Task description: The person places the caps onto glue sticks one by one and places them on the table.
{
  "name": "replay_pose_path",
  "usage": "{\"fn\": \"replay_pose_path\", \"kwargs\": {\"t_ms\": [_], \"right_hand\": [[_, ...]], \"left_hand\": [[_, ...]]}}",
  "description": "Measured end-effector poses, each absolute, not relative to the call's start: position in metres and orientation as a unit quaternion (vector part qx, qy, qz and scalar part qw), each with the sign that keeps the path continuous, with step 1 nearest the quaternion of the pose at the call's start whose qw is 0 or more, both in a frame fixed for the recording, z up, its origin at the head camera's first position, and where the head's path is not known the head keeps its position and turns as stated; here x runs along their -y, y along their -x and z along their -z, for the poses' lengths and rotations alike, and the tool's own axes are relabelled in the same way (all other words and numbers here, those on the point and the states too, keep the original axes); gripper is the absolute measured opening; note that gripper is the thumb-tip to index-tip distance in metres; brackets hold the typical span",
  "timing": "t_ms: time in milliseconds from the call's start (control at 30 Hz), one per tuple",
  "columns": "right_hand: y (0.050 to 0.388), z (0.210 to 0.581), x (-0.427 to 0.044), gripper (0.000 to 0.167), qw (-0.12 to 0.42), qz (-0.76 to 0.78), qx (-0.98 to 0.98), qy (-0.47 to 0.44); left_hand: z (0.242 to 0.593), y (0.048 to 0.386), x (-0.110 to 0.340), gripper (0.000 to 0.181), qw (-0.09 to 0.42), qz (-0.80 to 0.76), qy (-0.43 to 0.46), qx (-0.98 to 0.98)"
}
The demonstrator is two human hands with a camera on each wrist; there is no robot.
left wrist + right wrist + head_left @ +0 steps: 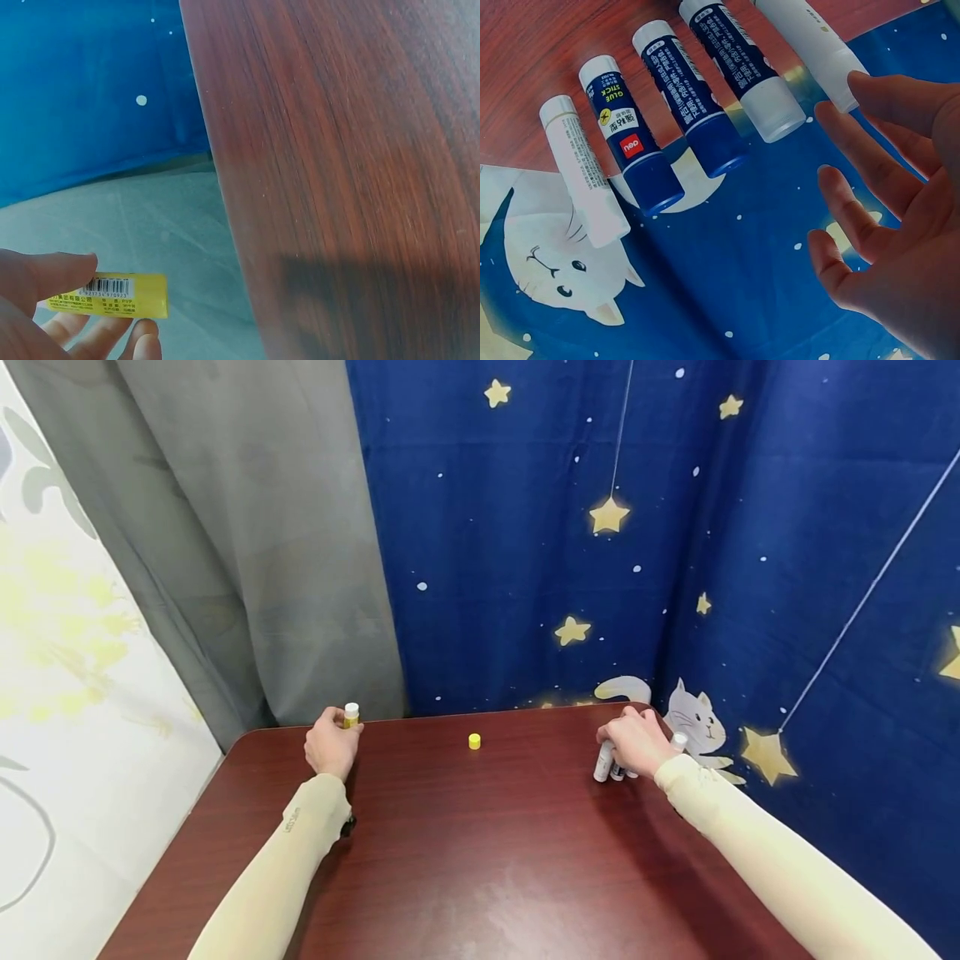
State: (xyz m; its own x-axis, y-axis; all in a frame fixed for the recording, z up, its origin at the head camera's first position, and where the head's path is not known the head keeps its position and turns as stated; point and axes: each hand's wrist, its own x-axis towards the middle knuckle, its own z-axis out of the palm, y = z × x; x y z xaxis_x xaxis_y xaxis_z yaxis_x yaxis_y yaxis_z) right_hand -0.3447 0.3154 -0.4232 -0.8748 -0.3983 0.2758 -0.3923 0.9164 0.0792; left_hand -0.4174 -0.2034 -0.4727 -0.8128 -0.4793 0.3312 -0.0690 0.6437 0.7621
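My left hand [332, 745] pinches a yellow glue stick [142, 296] with a white top at the table's far left edge. Its barcode label shows in the left wrist view. At the far right, my right hand [636, 739] reaches over a row of upright glue sticks. In the right wrist view, its thumb and index fingertip pinch the top end of a white glue stick [817, 52], while the other fingers spread apart. Beside that one stand a blue glue stick with a white cap [739, 67], two blue-capped glue sticks [686, 97] and another white glue stick [581, 165].
A small yellow cap [475, 741] stands near the far edge of the dark red wooden table [465, 852], between the hands. Behind the table hang a grey curtain [292, 568] and a blue curtain [510, 543] with stars and a cat.
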Motion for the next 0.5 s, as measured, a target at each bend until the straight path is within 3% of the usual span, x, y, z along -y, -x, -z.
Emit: {"fn": "replay_pose_path", "kwargs": {"t_ms": [500], "right_hand": [[0.3462, 0.4284, -0.3196, 0.023, 0.146, 0.006, 0.966, -0.212]], "left_hand": [[0.4715, 0.4123, 0.1954, 0.029, 0.266, 0.399, -0.125, 0.869]]}}
